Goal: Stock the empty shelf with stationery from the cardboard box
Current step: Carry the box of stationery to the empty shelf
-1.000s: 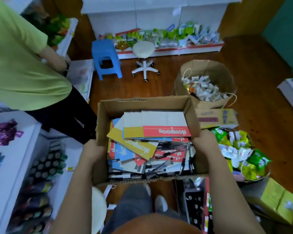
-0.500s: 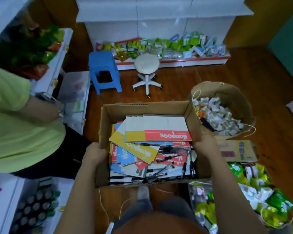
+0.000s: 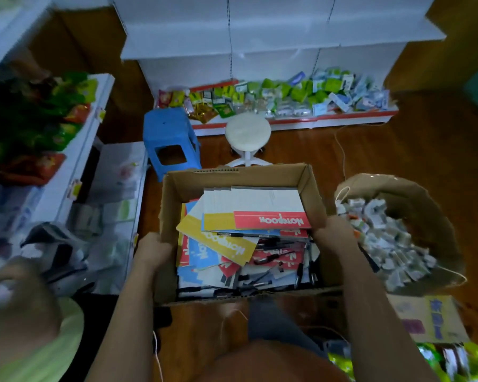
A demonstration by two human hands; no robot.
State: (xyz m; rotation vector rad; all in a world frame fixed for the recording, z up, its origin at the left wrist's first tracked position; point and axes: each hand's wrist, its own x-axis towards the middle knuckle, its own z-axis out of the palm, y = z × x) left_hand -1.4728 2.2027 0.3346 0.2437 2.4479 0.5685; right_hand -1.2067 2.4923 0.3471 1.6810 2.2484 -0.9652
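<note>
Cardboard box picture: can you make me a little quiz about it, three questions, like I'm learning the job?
1. True or false: the left hand and right hand both grip the cardboard box.
2. What word is printed on the red band of the top notebook?
3. Which stool stands nearer the box's far left corner? A. blue plastic stool B. round white stool

Key: 1 true. 2 Notebook, seen upside down. 3 A.
</note>
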